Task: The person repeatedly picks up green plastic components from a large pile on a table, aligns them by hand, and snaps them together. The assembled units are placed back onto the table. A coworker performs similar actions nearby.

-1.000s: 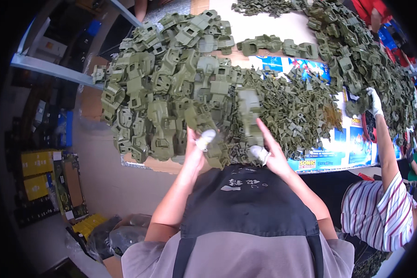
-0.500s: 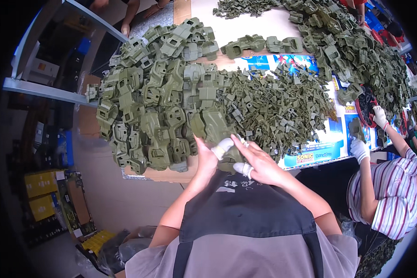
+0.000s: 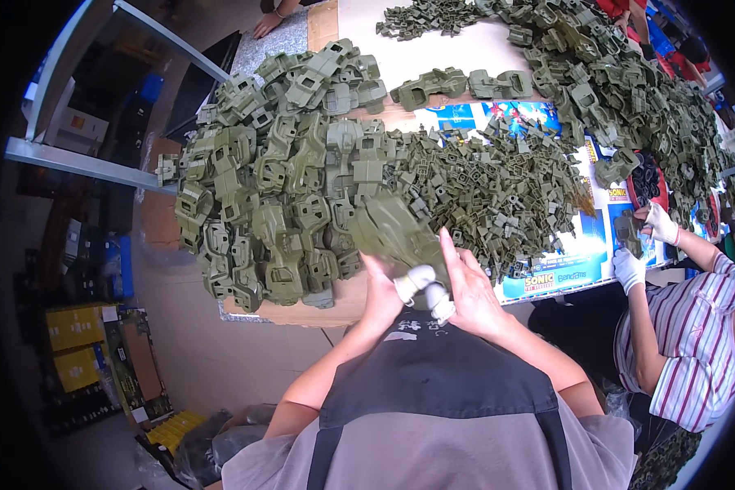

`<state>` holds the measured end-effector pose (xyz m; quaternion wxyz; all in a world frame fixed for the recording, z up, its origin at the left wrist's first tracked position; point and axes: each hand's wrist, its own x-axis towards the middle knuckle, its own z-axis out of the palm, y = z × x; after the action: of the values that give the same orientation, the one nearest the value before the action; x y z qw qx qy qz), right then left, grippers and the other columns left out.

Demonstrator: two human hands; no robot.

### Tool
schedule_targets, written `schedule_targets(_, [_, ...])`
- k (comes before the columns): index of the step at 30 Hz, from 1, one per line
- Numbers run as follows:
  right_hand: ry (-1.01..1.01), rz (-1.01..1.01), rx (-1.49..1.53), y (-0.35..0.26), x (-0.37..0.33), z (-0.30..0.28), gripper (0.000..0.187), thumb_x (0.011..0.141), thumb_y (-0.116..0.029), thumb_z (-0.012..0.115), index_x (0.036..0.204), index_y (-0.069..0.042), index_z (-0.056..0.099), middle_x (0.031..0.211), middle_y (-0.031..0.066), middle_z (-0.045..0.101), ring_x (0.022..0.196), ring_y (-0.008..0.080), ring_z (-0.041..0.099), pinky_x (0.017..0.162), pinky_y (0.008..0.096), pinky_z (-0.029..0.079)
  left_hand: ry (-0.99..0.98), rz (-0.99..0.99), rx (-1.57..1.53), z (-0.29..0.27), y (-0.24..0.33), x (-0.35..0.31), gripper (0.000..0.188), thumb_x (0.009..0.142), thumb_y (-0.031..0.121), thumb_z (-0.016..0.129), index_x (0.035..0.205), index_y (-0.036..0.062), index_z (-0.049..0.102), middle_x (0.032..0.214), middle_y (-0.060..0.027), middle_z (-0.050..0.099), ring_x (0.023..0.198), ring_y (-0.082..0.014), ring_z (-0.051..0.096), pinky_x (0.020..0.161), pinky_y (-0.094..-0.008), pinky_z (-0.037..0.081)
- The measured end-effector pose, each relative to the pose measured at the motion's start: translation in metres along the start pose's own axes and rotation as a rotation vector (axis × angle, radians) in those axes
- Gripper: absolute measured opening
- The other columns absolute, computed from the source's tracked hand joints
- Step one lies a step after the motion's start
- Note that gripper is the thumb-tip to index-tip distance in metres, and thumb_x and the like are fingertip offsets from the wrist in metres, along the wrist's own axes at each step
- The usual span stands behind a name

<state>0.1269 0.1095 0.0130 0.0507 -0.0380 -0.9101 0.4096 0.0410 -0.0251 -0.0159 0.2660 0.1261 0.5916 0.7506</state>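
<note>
Between my hands is an olive-green plastic toy vehicle body [image 3: 394, 233], tilted and slightly blurred, just past the near edge of the parts on the table. My left hand [image 3: 384, 292] is closed on its near left side. My right hand [image 3: 475, 300] grips the near right side, its index finger stretched up along the piece. White wraps cover some of my fingertips. To the left lie rows of similar green vehicle bodies [image 3: 279, 233], stacked close together. Beyond my right hand spreads a heap of small green plastic parts [image 3: 490, 184].
More green parts [image 3: 596, 90] pile up at the far right. At right, a co-worker in a striped shirt [image 3: 694, 343] handles a green piece with gloved hands [image 3: 629, 268], near a red tray [image 3: 649, 181] of black parts. A metal frame [image 3: 86, 163] stands left; another person's hand [image 3: 267, 23] rests at the far edge.
My hands have shifted slightly right and nearer to me, turning the toy vehicle body. The co-worker's upper gloved hand has come down to the piece in the other hand.
</note>
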Motion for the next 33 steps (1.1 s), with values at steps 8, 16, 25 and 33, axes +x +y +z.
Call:
schedule_targets(8, [-0.134,0.339,1.762,0.035,-0.008,0.028,0.075,0.089,-0.025,0.055,0.145,-0.013,0.006,0.147,0.0116,0.022,0.132,0.0270,0.031,0.104,0.0451,0.030,0.088,-0.071,-0.332,-0.031,-0.012,0.012,0.054,0.084,0.012,0.057,0.130,0.0093,0.028,0.121,-0.0143,0.049,0.103,-0.0214,0.055,0.085,-0.0331,0.049])
schedule_targets(16, [-0.091,0.219,0.430,0.048,-0.001,-0.022,0.063,0.078,-0.022,0.068,0.132,-0.003,0.040,0.119,0.0201,0.055,0.111,0.0282,0.054,0.095,0.0337,0.040,0.178,0.555,0.410,-0.045,0.031,0.021,0.110,0.067,0.045,0.073,0.145,0.0162,0.000,0.143,-0.0175,0.027,0.133,-0.0314,0.027,0.110,-0.0500,0.010])
schedule_targets(25, [-0.378,-0.010,-0.095,0.040,-0.024,-0.023,0.048,0.079,-0.006,0.052,0.126,0.005,0.044,0.115,0.0284,0.053,0.111,0.0387,0.051,0.094,0.0423,0.040,-0.984,-0.081,1.136,-0.010,0.019,0.024,0.074,0.075,0.007,0.056,0.141,0.0079,0.023,0.107,-0.0206,0.058,0.106,-0.0323,0.054,0.108,-0.0464,0.023])
schedule_targets(33, [-0.392,0.210,0.265,0.048,-0.023,-0.009,0.046,0.080,-0.015,0.059,0.122,0.001,0.051,0.118,0.0231,0.055,0.111,0.0354,0.052,0.094,0.0384,0.041,-0.882,-0.023,1.061,-0.019,0.005,0.012,0.072,0.076,0.017,0.064,0.140,0.0167,0.030,0.095,-0.0150,0.059,0.097,-0.0298,0.055,0.100,-0.0437,0.031])
